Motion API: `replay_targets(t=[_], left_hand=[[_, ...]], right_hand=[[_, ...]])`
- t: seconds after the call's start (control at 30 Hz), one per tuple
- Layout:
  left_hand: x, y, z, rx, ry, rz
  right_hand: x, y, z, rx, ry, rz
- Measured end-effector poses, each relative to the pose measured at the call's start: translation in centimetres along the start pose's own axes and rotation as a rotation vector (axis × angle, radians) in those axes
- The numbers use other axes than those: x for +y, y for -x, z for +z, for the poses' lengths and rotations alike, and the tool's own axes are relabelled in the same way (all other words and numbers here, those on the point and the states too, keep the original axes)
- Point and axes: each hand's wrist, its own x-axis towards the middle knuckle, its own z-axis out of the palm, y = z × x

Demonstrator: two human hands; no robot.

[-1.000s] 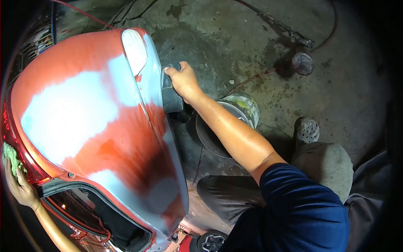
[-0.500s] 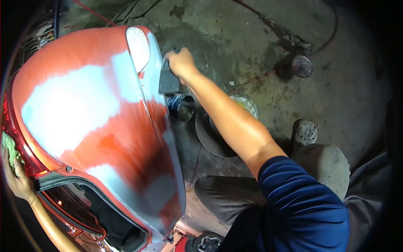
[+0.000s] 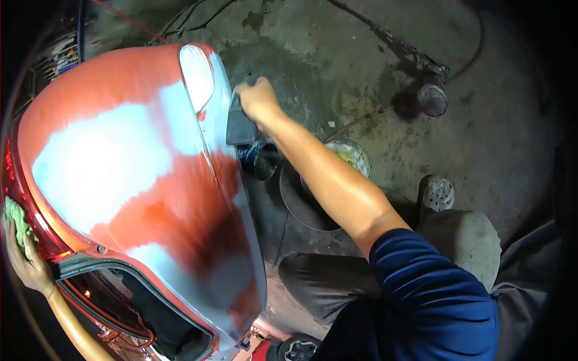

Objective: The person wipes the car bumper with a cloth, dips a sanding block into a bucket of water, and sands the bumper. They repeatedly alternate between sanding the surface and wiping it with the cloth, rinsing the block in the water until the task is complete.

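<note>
Sandpaper (image 3: pixel 239 127) lies flat at the edge of the car panel (image 3: pixel 120 156), your right hand (image 3: pixel 257 99) pressing it, fingers together, for even contact; your left hand (image 3: pixel 27 265), fingers closed, pins a green cloth (image 3: pixel 17 219) to the far rim.

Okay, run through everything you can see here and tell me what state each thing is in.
Right hand, gripping a dark block against the panel edge.
Left hand, pressing a green cloth on the panel's other edge.
Panel, red paint with grey patches.
Bucket, open, on the floor.
Can, open, beside the bucket.
Sander, on the floor, unheld.
</note>
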Motion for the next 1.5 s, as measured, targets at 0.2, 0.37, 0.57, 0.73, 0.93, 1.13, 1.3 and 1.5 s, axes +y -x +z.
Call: replay_targets(t=[0.2, 0.37, 0.57, 0.73, 0.93, 1.13, 1.3, 1.5], left_hand=[[-4.7, 0.4, -1.0, -0.026, -0.09, 0.472], [-4.0, 1.0, -0.9, -0.065, 0.017, 0.339], [-4.1, -0.8, -1.0, -0.113, -0.03, 0.567], [-2.3, -0.1, -0.6, -0.16, 0.043, 0.391], [-2.3, 0.9, -0.1, -0.065, 0.154, 0.258], [-7.5, -2.6, -1.7, -0.093, -0.078, 0.794], [-7.8, -1.7, -0.4, -0.031, 0.065, 0.689], [-2.5, 0.9, -0.2, -0.07, 0.135, 0.271]], right_hand=[[0.9, -2.7, -1.2, -0.016, -0.069, -0.032], [3.4, 1.7, -2.3, -0.141, -0.1, -0.241], [2.6, 3.9, -2.0, -0.066, 0.098, -0.338], [2.4, 2.5, -1.3, -0.003, 0.121, -0.417], [2.0, 1.9, -0.8, 0.035, 0.105, -0.419], [2.9, 3.4, -1.2, 0.0, 0.147, -0.346], [2.5, 3.8, -1.2, -0.007, 0.073, -0.322], [2.2, 2.5, -0.8, 0.046, 0.073, -0.33]])
